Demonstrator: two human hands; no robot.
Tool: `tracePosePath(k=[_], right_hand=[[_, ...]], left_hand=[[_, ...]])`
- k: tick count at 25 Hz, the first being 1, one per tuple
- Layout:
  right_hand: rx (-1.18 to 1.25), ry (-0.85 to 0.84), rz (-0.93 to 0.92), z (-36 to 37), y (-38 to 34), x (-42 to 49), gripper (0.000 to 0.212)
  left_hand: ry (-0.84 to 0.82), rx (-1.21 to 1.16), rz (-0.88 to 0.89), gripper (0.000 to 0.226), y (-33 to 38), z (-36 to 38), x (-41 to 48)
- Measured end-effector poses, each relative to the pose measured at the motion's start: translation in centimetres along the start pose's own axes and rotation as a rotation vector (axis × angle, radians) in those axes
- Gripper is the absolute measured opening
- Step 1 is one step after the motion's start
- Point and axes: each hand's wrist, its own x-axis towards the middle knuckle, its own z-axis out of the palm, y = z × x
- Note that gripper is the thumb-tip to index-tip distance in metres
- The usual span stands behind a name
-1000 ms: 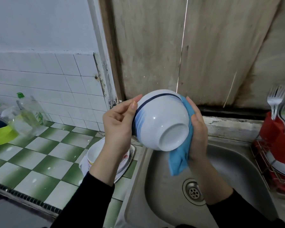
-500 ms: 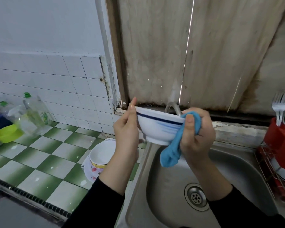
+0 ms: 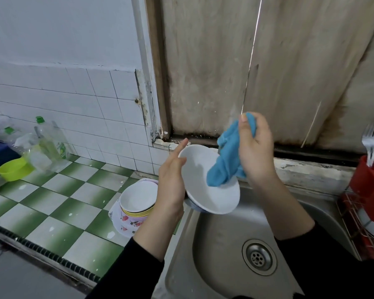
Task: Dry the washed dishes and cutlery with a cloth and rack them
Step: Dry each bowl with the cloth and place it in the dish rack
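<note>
A white bowl (image 3: 203,186) with a blue outside is tilted so its inside faces me, above the sink's left edge. My left hand (image 3: 171,180) holds it at its left rim, with the fingers behind the bowl and hidden. My right hand (image 3: 255,152) grips a blue cloth (image 3: 225,162), which hangs down into the bowl's upper right part. To the left, more bowls (image 3: 138,196) stand stacked on a plate on the counter. The red wire rack (image 3: 358,219) sits at the far right with dishes in it.
The steel sink (image 3: 225,255) with its drain lies below my hands. A red cutlery holder (image 3: 369,178) with forks (image 3: 371,141) stands on the rack. On the green-checked counter (image 3: 63,203) are a green bowl (image 3: 13,169) and detergent bottles (image 3: 50,143) at the far left.
The bowl has turned from upside down to side-on to inside facing me. My right hand moved the cloth from the bowl's outer wall up and over the rim into the inside.
</note>
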Motion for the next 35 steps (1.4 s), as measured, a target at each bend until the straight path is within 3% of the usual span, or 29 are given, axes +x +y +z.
tracePosePath(k=[1,3,5,10,14,16,18,20,24,25,27,29,32,34,35], right_hand=[[-0.018,-0.093,0.084,0.8,0.0,-0.1,0.007],[-0.107,-0.301,0.192,2.1,0.4,-1.9,0.046],[-0.204,-0.474,0.153,2.8,0.9,-4.4,0.069],[-0.295,-0.781,0.110,2.1,1.1,-7.0,0.067],[-0.456,-1.162,-0.029,-1.1,0.1,-4.4,0.059],[-0.533,-1.040,-0.103,-1.1,0.8,-3.7,0.060],[-0.343,-0.791,-0.066,0.2,1.6,-3.9,0.058],[-0.190,-0.782,0.014,1.0,1.9,-4.7,0.053],[-0.598,-1.212,-0.133,-1.2,-0.9,-3.1,0.048],[-0.733,-1.205,-0.149,-1.8,-1.2,-2.5,0.048],[-0.851,-0.897,-0.141,-1.7,-1.4,-1.8,0.048],[-0.602,-0.636,-0.049,-0.5,-0.7,-2.6,0.046],[-0.001,-0.794,0.299,-0.2,0.1,-4.0,0.043],[0.186,-0.935,0.414,-0.7,-0.2,-3.8,0.041],[0.236,-0.927,0.429,-0.7,-0.3,-3.7,0.040]], left_hand=[[-0.023,-0.024,0.005,0.040,-0.3,0.0,-0.2],[-0.047,-0.093,0.046,0.037,-0.5,-0.1,-0.2],[-0.056,-0.095,0.091,0.035,-0.6,-0.1,0.1],[-0.066,-0.132,0.108,0.035,-0.7,-0.8,0.2],[-0.019,-0.152,0.062,0.035,0.3,-1.9,1.0],[-0.049,-0.170,0.029,0.035,0.5,-1.9,1.2],[-0.091,-0.224,-0.006,0.035,0.3,-1.5,1.3],[-0.094,-0.270,-0.030,0.035,0.1,-1.3,1.2],[-0.040,-0.278,-0.126,0.032,0.5,-2.0,1.6],[-0.047,-0.274,-0.142,0.031,0.5,-2.0,1.5],[-0.071,-0.266,-0.154,0.029,0.5,-1.5,1.3],[-0.111,-0.265,-0.147,0.029,0.5,-0.8,0.9],[-0.081,-0.258,-0.142,0.029,0.7,-0.5,0.7],[-0.025,-0.204,-0.120,0.029,1.0,-0.6,0.8],[-0.009,-0.196,-0.124,0.029,1.1,-0.5,0.8]])
